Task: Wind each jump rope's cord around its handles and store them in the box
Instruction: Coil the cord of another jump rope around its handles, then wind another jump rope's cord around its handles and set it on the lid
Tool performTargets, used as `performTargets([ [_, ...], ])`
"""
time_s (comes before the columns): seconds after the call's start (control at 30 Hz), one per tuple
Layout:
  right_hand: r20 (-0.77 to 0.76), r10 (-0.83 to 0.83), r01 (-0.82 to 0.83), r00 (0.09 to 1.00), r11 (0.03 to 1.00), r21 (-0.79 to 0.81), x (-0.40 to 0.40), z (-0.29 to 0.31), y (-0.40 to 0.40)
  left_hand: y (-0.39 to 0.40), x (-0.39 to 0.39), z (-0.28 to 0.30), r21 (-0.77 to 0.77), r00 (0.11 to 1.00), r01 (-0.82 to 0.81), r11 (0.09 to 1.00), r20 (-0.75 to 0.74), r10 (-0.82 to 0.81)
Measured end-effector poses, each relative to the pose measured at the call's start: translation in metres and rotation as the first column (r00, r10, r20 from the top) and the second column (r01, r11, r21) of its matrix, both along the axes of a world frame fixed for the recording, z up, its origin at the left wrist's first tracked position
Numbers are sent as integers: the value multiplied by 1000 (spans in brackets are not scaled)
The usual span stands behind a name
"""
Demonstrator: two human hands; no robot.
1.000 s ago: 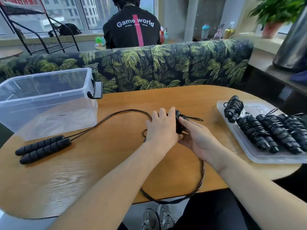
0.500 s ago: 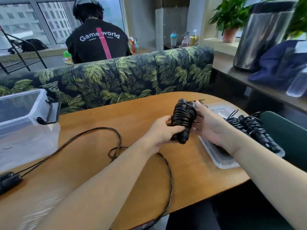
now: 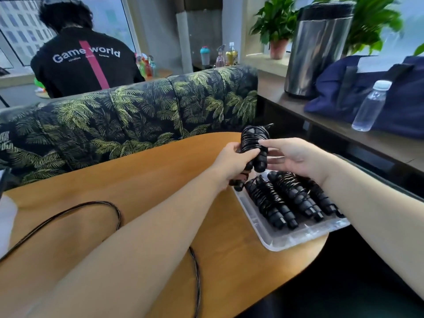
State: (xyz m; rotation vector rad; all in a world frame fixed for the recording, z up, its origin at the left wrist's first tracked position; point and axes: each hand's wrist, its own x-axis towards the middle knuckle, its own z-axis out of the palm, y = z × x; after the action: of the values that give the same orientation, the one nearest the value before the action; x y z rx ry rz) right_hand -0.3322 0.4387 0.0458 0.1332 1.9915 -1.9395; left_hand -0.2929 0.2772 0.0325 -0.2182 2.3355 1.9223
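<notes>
A wound jump rope, black cord wrapped round its two black handles, is held upright above the table's right side. My left hand grips its lower part. My right hand is beside it with the thumb tip touching the cord and the fingers relaxed. Just below lies a clear tray with several more wound ropes. The loose cord of another rope curls across the wooden table; its handles are out of view. Only a sliver of the clear box shows at the far left.
A leaf-print sofa back borders the table's far edge, and a person in a black shirt sits behind it facing away. On the right ledge are a clear bottle, a navy bag and a steel bin.
The wound rope was lifted off the table's middle and carried right to above the tray. My view turned right, so the box and the loose rope's handles left the frame.
</notes>
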Motion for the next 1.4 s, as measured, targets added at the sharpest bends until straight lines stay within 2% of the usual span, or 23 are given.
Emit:
performTargets([
  [0.1, 60, -83, 84, 995, 996, -14, -22, -4, 7, 4, -18, 3, -224, 996, -6, 975, -84, -13],
  [0.2, 95, -125, 124, 988, 992, 10, -42, -12, 8, -1, -30, -4, -490, 973, -53, 870, -221, -66],
  [0.27, 119, -140, 138, 983, 990, 28, -51, -20, 7, -4, -33, -13, -598, 964, -29, 801, -229, -136],
  [0.33, 140, -148, 143, 979, 989, 46, -57, -29, 4, -5, -36, -24, -657, 950, -19, 754, -246, -190],
  [0.47, 128, -141, 127, 982, 985, 113, -61, -32, 3, -7, -35, -36, -686, 932, 24, 727, -247, -264],
  [0.57, 111, -124, 95, 986, 967, 236, -59, -31, 7, -5, -35, -40, -741, 917, 71, 668, -215, -335],
  [0.63, 75, -109, 79, 991, 942, 327, -57, -32, 6, -4, -35, -43, -796, 918, 114, 595, -145, -369],
  [0.73, -24, -52, 57, 998, 838, 542, -56, -32, 0, -3, -34, -46, -837, 919, 161, 524, -66, -388],
  [0.83, -109, 83, 35, 991, 611, 791, -54, -31, -2, -6, -32, -44, -842, 920, 176, 510, -44, -390],
  [0.9, -169, 158, 74, 973, 480, 874, -47, -31, -5, -10, -27, -41, -839, 921, 184, 512, -34, -387],
  [0.97, -225, 237, 110, 945, 417, 902, -37, -32, -11, -16, -21, -40, -827, 923, 187, 531, -38, -384],
  [1.03, -296, 332, 142, 896, 418, 897, -23, -36, -20, -25, -11, -37, -819, 924, 180, 545, -49, -379],
  [1.17, -359, 406, 96, 840, 541, 835, 15, -39, -48, -47, 19, -32, -814, 931, 172, 554, -49, -361],
  [1.27, -403, 488, 52, 774, 586, 809, 45, -35, -77, -76, 49, -35, -828, 945, 141, 542, -51, -323],
  [1.4, -350, 542, -63, 764, 603, 795, 86, -32, -124, -123, 98, -41, -813, 974, 93, 575, -46, -223],
])
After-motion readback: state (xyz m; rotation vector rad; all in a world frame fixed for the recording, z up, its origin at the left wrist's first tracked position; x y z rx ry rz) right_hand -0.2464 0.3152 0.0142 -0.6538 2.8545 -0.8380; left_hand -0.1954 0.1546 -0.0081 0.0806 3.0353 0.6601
